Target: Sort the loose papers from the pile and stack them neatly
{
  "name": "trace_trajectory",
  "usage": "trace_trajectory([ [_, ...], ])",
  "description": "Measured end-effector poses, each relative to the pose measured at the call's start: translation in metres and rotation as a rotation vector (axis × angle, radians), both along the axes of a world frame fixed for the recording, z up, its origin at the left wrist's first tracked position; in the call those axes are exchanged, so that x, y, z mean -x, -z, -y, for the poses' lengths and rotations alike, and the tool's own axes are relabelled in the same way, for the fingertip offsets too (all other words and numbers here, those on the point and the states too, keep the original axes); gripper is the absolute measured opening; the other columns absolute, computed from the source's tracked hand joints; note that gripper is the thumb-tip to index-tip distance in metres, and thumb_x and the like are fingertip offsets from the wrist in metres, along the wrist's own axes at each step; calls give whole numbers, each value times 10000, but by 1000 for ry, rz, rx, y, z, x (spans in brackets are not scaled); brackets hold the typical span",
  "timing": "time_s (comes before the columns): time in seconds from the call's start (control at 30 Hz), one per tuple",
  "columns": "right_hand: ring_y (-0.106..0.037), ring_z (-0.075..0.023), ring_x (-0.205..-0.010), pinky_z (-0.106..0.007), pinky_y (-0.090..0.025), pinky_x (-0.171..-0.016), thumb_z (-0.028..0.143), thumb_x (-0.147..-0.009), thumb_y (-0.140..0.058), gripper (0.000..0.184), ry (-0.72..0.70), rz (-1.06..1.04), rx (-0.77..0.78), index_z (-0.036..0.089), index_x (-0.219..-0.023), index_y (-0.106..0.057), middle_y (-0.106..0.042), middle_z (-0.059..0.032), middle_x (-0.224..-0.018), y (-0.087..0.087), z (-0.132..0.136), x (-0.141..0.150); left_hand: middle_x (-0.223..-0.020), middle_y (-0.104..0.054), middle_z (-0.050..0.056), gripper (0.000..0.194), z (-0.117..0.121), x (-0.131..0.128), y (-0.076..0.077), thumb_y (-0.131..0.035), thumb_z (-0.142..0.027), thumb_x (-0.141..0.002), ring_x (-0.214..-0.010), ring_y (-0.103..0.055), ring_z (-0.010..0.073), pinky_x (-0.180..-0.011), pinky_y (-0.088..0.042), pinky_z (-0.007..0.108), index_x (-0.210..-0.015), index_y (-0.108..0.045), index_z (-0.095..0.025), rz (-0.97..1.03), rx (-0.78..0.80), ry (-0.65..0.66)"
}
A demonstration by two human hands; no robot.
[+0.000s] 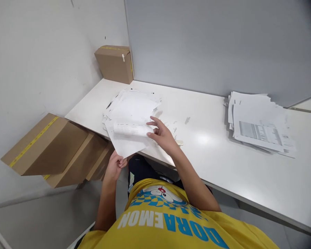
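Observation:
A printed sheet of paper (126,147) lies partly over the front edge of the table, its far part curled over into a roll. My left hand (115,166) is closed on the sheet's near corner, just off the table edge. My right hand (160,135) has its thumb and fingers around the right end of the curled part, with the thumb on the near side. Beneath and beyond this sheet is an untidy stack of papers (134,103) with uneven edges.
A second paper stack (256,121) lies to the right on the white table (197,145). One cardboard box (114,65) stands in the back left corner. More cardboard boxes (46,148) sit left of the table. Behind is a grey partition (209,48). A small yellowish item (180,142) lies by my right wrist.

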State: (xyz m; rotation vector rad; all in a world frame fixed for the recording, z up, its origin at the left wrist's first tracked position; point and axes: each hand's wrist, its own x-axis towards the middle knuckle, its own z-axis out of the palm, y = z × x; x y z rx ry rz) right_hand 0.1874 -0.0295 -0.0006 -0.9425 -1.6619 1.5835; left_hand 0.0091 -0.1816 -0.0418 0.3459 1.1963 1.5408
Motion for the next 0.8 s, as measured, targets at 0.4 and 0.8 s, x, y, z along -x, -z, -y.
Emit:
trace_trajectory([
  [0.4,-597,-229,-983,-364,-542,-715,382,-842,-633,490,231,-116,-333,388,-1324,-546,-542,-34,-1375,-46,-17,-27,-468,-392,-99,356,9,1,11,-624,-177,-636,-402,-251,40,-426,-211,174,-991,-638,-178,-181,-61,-49],
  [0.8,-592,-180,-1058,-378,-498,-972,222,-799,-469,536,389,32,-80,279,-1332,-485,-480,-64,-1453,15,-84,12,-463,-337,-96,111,-5,18,25,-580,-174,-606,-402,-273,47,-429,-237,181,-671,-495,-200,-368,-292,-560],
])
